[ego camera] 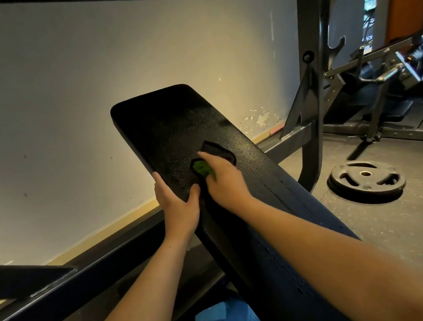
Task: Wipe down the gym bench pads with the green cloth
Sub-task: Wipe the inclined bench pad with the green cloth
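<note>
While we are leaning over the inclined bench pad (pixel 167 123), our right hand (pixel 224 180) is pressing the green cloth (pixel 202 167) down onto it, fingers curled over the bunched fabric so that only a small green fold is showing on the thumb side. Our left hand (pixel 177 206) is gripping the pad's left edge just beside the cloth, thumb lying on top and fingers wrapping round the rim, steadying the surface. The pad's long axis is running from low and near at our right, up and away to its rounded far end by the wall, and the cloth is sitting roughly midway along it, nearer the left edge than the right. We are judging that the coming stroke is turning on this: a long stretch of pad is lying ahead of the right hand, up the slope, so that hand, already on the cloth, is the one placed to push along the axis. A dark rectangular patch (pixel 218 149) is showing just beyond the fingertips; we cannot tell whether it is cloth, a separate thing or a shadow. A rack upright (pixel 308 37) is standing beyond the pad to the right, a weight plate (pixel 365 183) is lying flat on the floor well apart, and a frame beam (pixel 85 276) is crossing below on the left. Only our left thumb is sitting close to the cloth's path.
</note>
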